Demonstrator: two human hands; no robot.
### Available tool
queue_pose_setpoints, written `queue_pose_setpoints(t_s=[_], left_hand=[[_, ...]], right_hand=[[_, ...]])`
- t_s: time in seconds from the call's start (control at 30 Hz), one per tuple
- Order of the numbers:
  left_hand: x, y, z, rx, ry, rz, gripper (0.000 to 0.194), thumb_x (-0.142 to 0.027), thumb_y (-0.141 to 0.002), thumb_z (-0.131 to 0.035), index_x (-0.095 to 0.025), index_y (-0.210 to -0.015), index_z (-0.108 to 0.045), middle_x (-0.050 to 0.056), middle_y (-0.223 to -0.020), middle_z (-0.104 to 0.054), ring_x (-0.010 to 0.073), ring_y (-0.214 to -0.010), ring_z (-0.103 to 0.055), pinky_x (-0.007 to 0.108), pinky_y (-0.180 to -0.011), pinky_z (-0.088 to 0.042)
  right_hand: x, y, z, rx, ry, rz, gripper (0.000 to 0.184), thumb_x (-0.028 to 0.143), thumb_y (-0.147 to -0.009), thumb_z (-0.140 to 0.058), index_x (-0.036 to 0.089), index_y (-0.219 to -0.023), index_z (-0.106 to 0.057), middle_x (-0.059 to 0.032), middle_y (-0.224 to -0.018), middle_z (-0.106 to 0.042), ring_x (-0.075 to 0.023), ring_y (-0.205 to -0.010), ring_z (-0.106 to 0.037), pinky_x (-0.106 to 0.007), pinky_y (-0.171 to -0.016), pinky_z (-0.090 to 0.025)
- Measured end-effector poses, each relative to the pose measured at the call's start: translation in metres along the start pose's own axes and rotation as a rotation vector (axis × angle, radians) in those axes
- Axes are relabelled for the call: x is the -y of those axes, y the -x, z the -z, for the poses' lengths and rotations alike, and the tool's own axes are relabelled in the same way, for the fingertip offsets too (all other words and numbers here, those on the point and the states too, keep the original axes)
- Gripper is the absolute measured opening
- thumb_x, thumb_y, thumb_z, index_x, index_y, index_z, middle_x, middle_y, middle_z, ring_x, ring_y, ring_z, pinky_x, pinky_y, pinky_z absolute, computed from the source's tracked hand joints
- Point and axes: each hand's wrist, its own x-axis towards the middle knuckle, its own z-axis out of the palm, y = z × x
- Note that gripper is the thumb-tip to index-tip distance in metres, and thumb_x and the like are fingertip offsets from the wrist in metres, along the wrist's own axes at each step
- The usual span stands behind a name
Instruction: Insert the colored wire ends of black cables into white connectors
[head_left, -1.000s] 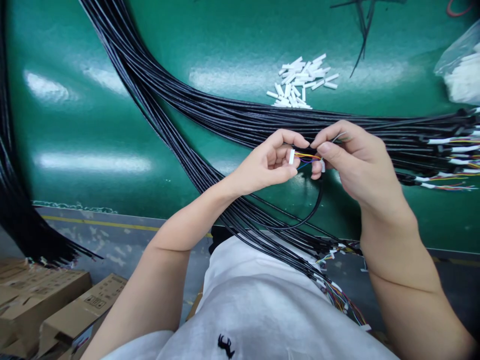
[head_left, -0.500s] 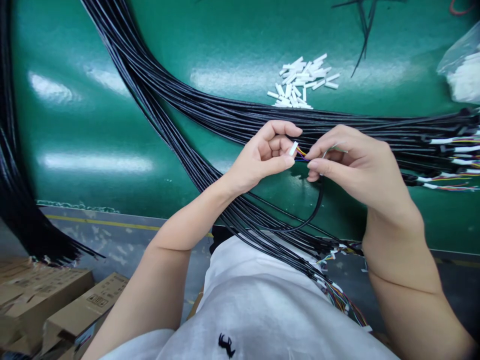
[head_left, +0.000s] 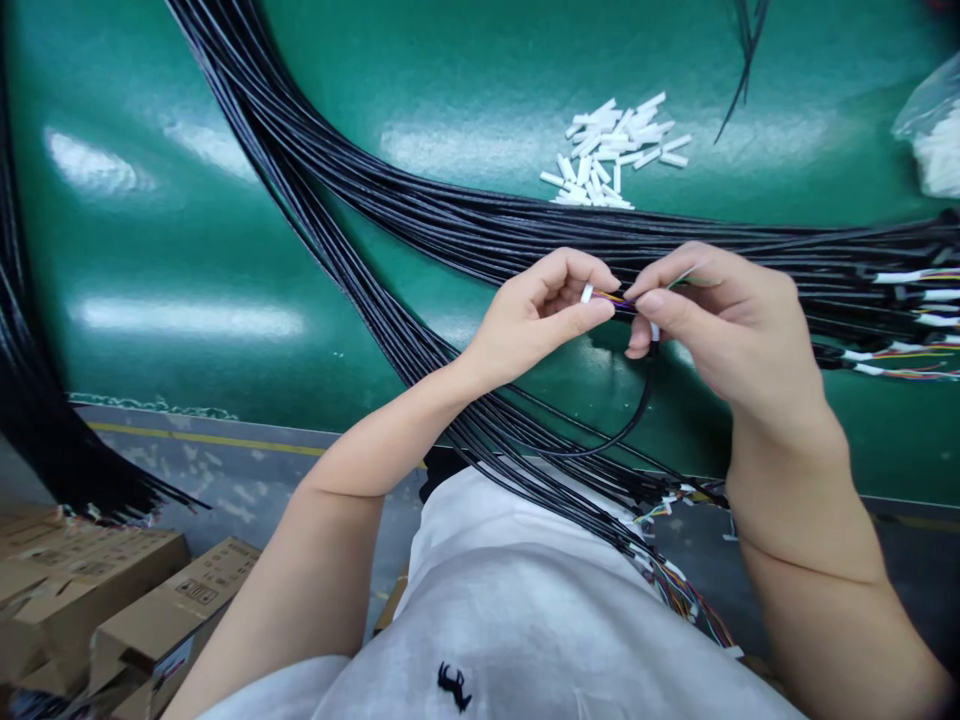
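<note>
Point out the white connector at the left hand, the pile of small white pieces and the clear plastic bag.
White connector (head_left: 586, 293): head view, on its white body.
Pile of small white pieces (head_left: 615, 138): head view, near its middle.
Clear plastic bag (head_left: 927, 108): head view, on its upper film.

I have my left hand (head_left: 525, 315) and right hand (head_left: 742, 325) facing each other, fingertips just apart. On the left, my thumb (head_left: 576, 323) lies fairly straight beneath the bent index finger, in a light pinch, the other fingers curled behind. On the right, thumb and index finger pinch together, with another fingertip showing below the thumb. Behind the hands, both elbows are bent, and my left forearm (head_left: 409, 425) and right forearm (head_left: 802, 490) angle inward toward them.
</note>
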Motion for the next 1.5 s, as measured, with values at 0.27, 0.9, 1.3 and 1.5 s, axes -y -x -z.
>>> queue_pose_setpoints(t_s=[0.27,0.9,1.3,1.5], left_hand=[[0.000,-0.002,0.005,0.009,0.054,0.009,0.047,-0.068,-0.087,-0.075,-0.025,-0.104,-0.068,0.001,-0.094,-0.066,0.0113,-0.082,-0.065,0.031,-0.075,-0.057],[-0.005,0.003,-0.003,-0.099,-0.126,-0.144,0.037,-0.060,-0.095,-0.067,-0.024,-0.093,-0.067,0.000,-0.091,-0.070,0.0122,-0.083,-0.065,0.031,-0.077,-0.057],[-0.003,-0.002,0.004,0.073,0.238,0.127,0.047,-0.058,-0.082,-0.084,-0.022,-0.103,-0.062,-0.001,-0.087,-0.070,0.0096,-0.076,-0.068,0.026,-0.070,-0.058],[-0.006,-0.001,0.002,0.111,0.322,0.131,0.042,-0.050,-0.085,-0.084,-0.021,-0.108,-0.064,-0.002,-0.084,-0.073,0.0069,-0.073,-0.066,0.021,-0.069,-0.058]], right_hand=[[-0.004,-0.004,-0.003,-0.113,-0.304,-0.115,0.020,0.039,-0.089,-0.084,0.026,-0.091,-0.069,0.0047,-0.070,-0.063,-0.0122,-0.053,-0.063,-0.026,-0.049,-0.051],[0.000,0.004,-0.020,-0.207,0.360,0.249,0.016,0.034,-0.099,-0.069,0.028,-0.085,-0.067,-0.0019,-0.080,-0.058,-0.0190,-0.074,-0.060,-0.035,-0.060,-0.050],[-0.003,0.006,-0.021,-0.230,0.596,0.375,0.016,0.014,-0.090,-0.065,0.028,-0.082,-0.062,-0.0037,-0.082,-0.063,-0.0194,-0.067,-0.058,-0.036,-0.055,-0.047],[-0.005,0.006,-0.025,-0.298,0.605,0.413,0.017,0.010,-0.083,-0.064,0.027,-0.080,-0.059,-0.0024,-0.081,-0.062,-0.0169,-0.062,-0.052,-0.034,-0.053,-0.040]])
